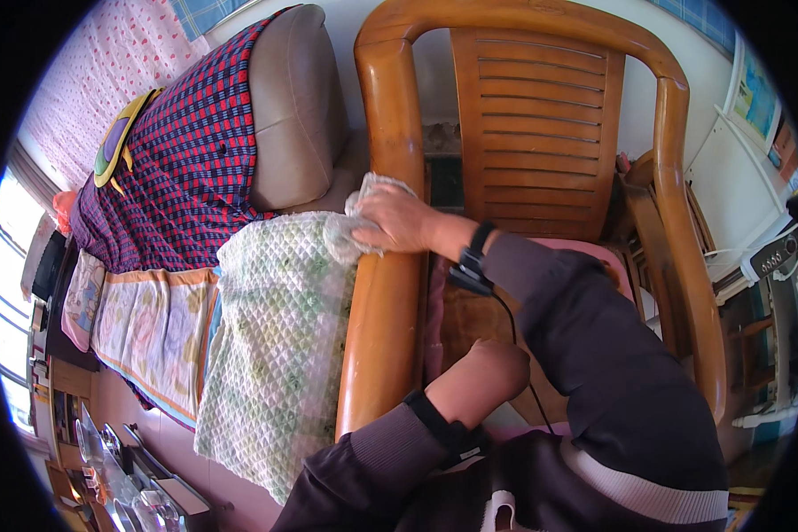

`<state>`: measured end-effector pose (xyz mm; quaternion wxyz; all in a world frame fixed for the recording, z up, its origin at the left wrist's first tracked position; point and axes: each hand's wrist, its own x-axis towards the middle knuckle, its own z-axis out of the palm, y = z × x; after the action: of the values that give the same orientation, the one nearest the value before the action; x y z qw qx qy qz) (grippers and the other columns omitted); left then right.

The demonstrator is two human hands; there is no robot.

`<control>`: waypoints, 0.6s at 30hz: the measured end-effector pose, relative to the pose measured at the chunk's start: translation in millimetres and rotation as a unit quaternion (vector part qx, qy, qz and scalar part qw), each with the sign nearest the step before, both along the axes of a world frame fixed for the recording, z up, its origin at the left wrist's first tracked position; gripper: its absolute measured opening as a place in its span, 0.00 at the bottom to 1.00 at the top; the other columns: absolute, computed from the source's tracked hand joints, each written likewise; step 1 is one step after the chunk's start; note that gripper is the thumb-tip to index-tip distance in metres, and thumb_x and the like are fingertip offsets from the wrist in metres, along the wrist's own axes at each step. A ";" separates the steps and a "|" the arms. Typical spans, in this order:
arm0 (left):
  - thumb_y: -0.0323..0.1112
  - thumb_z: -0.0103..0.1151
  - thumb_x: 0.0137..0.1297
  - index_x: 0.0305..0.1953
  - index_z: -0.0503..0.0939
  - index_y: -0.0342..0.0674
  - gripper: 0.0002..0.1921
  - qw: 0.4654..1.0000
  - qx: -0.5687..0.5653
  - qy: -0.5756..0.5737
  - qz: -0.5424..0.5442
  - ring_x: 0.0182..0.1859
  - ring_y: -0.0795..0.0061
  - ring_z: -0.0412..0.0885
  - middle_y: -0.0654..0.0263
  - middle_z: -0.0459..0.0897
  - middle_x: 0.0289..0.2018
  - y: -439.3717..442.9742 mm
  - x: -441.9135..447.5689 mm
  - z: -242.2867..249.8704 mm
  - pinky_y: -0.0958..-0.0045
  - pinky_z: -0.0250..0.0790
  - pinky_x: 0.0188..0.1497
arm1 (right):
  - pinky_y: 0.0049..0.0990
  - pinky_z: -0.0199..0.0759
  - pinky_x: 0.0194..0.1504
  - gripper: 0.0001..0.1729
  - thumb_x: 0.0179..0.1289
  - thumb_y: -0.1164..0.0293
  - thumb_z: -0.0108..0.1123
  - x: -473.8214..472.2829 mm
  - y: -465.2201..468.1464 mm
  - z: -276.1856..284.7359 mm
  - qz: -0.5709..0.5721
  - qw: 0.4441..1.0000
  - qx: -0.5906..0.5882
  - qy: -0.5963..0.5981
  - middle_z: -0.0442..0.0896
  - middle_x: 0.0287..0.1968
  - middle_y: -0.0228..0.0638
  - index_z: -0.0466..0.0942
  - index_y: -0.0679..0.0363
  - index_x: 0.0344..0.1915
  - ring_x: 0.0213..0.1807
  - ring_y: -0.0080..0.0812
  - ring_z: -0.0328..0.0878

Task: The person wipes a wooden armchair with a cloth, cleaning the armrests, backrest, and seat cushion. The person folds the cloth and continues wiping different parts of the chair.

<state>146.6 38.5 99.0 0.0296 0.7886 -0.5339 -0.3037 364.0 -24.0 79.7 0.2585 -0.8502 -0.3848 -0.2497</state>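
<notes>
My right hand (399, 219) presses a crumpled pale cloth (340, 238) against the left armrest (380, 319) of a large varnished wooden armchair. The fingers curl over the armrest's outer side, partly sunk in the cloth. My left hand (489, 372) hangs bent at the wrist over the chair seat (462, 319), which has a brown cover with pink edges. The left fingers are hidden behind the back of that hand. Both wrists wear black bands, and a thin black cable (515, 332) runs down from the right one.
Left of the armrest stands a brown leather sofa (292, 106) with a red-and-blue checked cover (193, 139). A green-and-white quilted cover (272, 332) lies beside the armrest. A power strip (775, 256) and cables sit at the right. Glassware (149, 509) stands at lower left.
</notes>
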 end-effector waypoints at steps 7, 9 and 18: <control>0.43 0.55 0.65 0.45 0.84 0.39 0.16 0.990 -0.065 0.067 -0.105 0.48 0.53 0.85 0.53 0.87 0.43 2.6 -12.2 -10.2 0.55 0.77 0.49 | 0.56 0.45 0.75 0.27 0.67 0.51 0.60 -119.4 6.3 -16.9 0.228 0.974 -0.015 0.003 0.73 0.69 0.38 0.77 0.47 0.63 0.74 0.50 0.62; 0.44 0.55 0.66 0.45 0.84 0.39 0.16 0.955 -0.157 0.042 -0.247 0.47 0.53 0.85 0.52 0.87 0.44 11.3 -13.0 -12.1 0.55 0.77 0.49 | 0.55 0.49 0.73 0.32 0.62 0.54 0.65 -111.7 -4.4 -26.5 0.234 0.969 -0.063 -0.039 0.72 0.70 0.31 0.73 0.44 0.66 0.73 0.48 0.63; 0.47 0.52 0.71 0.44 0.84 0.37 0.19 0.993 0.029 0.115 -0.024 0.44 0.46 0.84 0.48 0.86 0.40 -8.9 -4.2 12.2 0.52 0.75 0.48 | 0.53 0.40 0.77 0.26 0.69 0.57 0.60 53.0 -67.3 -31.8 -0.139 0.979 0.112 -0.102 0.70 0.71 0.31 0.75 0.53 0.64 0.78 0.49 0.52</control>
<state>142.4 29.6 111.2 0.0609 0.7356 -0.5368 -0.4087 417.0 -91.3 47.9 0.2741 -0.8311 -0.2570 -0.4099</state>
